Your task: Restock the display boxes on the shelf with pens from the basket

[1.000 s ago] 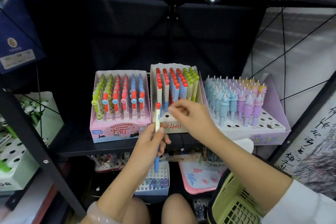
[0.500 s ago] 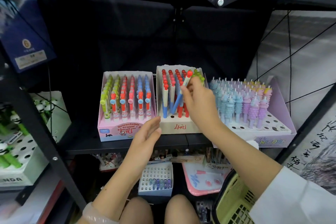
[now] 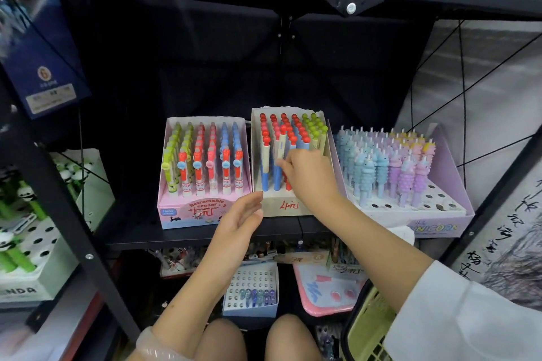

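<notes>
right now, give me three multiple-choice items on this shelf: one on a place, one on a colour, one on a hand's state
1. Which box is the right hand at?
A. pink box
B. middle box
C. unicorn box

2. What colour is the top of the pen it pinches?
A. red
B. green
C. purple

3. What is the left hand doing?
A. gripping a pen
B. open, holding nothing
C. reaching into the basket

Answers:
1 B: the hand is over the middle box, between the pink box and the unicorn box.
2 A: a red knob caps the cream barrel.
3 B: its fingers are relaxed, near the middle box's front corner, away from the basket.
</notes>
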A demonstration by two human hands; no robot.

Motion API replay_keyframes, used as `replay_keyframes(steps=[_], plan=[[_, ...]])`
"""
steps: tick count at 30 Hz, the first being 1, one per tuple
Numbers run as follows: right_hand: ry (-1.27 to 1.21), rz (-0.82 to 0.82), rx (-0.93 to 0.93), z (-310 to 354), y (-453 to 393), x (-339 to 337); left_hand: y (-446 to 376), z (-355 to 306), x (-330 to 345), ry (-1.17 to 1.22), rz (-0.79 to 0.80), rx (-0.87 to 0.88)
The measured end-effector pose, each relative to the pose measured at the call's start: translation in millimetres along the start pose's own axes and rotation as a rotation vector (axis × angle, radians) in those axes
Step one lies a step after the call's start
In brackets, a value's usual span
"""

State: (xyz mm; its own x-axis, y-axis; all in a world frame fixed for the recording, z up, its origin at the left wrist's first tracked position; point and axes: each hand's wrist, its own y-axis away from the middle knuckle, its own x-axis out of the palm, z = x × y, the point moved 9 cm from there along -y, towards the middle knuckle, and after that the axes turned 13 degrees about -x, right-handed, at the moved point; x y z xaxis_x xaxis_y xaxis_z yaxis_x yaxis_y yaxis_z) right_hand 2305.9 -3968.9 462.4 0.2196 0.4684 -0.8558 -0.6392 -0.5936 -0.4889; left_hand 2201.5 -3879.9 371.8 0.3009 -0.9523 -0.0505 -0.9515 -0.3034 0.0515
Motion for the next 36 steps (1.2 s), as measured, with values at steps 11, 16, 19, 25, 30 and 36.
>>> replay_keyframes(steps=[11,16,19,25,30,36], plan=[[-0.268,0.112,-0.069,-14,47,4,8,2,22,0.001,0.050,-0.015],[-0.650,0.254,-0.048,-43,119,-7,19,20,91,-0.071,0.239,-0.017],[-0.723,0.324,0.053,-81,181,-4,28,42,149,-0.144,0.357,-0.035],[-0.481,0.508,0.317,-188,332,30,55,117,261,-0.414,0.629,-0.134],[-0.363,0.761,0.490,-247,458,76,84,181,326,-0.808,0.925,-0.218],[-0.441,1.301,0.328,-215,559,133,96,215,340,-1.077,1.072,-0.217]])
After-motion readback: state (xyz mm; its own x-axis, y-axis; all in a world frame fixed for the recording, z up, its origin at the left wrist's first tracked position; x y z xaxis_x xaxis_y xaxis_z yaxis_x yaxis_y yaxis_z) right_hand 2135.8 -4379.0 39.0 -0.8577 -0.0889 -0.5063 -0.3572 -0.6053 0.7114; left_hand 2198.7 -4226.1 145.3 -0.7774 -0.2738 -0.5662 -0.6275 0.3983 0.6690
